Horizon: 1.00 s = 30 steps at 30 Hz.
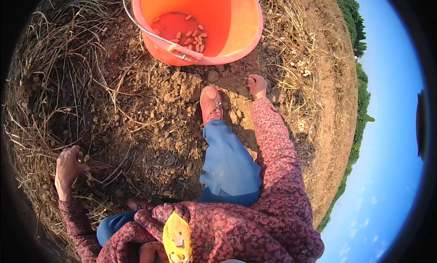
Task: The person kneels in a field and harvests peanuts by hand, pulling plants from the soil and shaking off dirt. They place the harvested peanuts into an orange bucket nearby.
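My left hand point(70, 167) is low at the left, its fingers curled among dried peanut plants point(41, 126), with several peanut pods point(85, 157) at the fingertips; whether it grips them I cannot tell. Over bare soil beside my right shoe, my right hand point(256, 86) has its fingers bent together; a small thing may be at the fingertips. An orange plastic bucket point(245, 53) with a metal handle stands beyond my right hand, several unshelled peanuts point(196, 41) lying on its bottom.
Between my hands lie clods of soil point(184, 87) and loose dry stems. My reddish shoe point(211, 104) is planted just below the bucket. More dried plants with pods point(302, 70) lie in a row to the right, with green trees point(360, 106) beyond the field.
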### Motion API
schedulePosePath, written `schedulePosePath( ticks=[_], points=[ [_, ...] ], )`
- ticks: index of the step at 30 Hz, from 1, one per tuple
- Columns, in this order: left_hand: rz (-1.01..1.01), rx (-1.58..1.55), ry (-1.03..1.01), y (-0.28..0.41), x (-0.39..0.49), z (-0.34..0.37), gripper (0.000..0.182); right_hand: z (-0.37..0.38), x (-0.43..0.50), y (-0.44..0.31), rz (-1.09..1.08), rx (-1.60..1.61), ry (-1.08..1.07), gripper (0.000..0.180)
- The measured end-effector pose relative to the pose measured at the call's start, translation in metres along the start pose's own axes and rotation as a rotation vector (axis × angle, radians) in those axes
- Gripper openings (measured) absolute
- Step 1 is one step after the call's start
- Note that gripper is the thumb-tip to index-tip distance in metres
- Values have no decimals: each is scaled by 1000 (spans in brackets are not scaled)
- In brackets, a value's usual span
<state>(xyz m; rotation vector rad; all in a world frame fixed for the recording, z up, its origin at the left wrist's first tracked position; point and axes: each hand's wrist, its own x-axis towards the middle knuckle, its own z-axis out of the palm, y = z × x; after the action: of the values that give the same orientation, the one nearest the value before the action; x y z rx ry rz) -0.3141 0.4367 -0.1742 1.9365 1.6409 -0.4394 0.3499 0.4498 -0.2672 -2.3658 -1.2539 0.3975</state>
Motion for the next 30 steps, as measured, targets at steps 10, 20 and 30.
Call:
schedulePosePath(
  ticks=[10, 20, 30],
  points=[
    [271, 159, 257, 103, -14, -89, 62, 19, -11, -4, -103, -512, -17, 20],
    [265, -1402, -29, 233, 100, -110, 78, 13, 26, -15, -166, -590, -200, 27],
    [-113, -1738, 20, 219, 138, -97, 25, 0, 28, 4, -303, -467, -441, 21]
  ],
)
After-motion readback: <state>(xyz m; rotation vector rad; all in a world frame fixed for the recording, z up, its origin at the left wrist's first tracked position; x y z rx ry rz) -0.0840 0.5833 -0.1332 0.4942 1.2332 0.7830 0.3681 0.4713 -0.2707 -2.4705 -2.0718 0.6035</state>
